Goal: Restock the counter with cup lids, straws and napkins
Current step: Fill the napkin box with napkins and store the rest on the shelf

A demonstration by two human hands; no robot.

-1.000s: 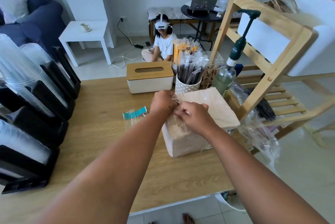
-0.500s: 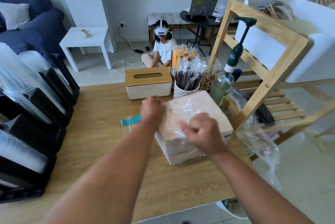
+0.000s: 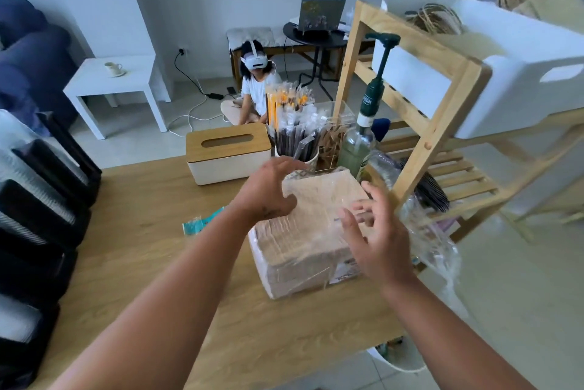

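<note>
A wooden tabletop (image 3: 151, 263) fills the near and middle ground. At its right edge stands a wooden shelf rack (image 3: 442, 124), with a white bin (image 3: 521, 73) on its upper level. Along the left edge, a black tiered rack (image 3: 41, 231) holds rows of clear cup lids (image 3: 25, 174) lying on their sides. Right of centre on the tabletop lies a pack of brown napkins (image 3: 309, 231), a squat block wrapped in clear film, its far right corner close to the rack's post. Loose clear film (image 3: 436, 244) hangs off the tabletop's right side, just beside the pack. Far of the pack and to the left sits a white box with a slotted wooden lid (image 3: 227, 152). Both hands are spread and pinch nothing. The left hand (image 3: 268, 190) is at the pack's far left corner, fingers fanned and slightly curved over the top; whether it touches the film cannot be told. The right hand (image 3: 379, 238) is over the pack's near right part, fingers splayed and blurred. Just far of the pack, a patterned cup is crammed with wrapped straws (image 3: 290, 124) standing upright, dark ones near and orange ones behind. To its right stands a glass bottle with a green pump (image 3: 360, 143). Left of the pack, a small teal and clear wrapper (image 3: 199, 223) lies flat on the tabletop.
</note>
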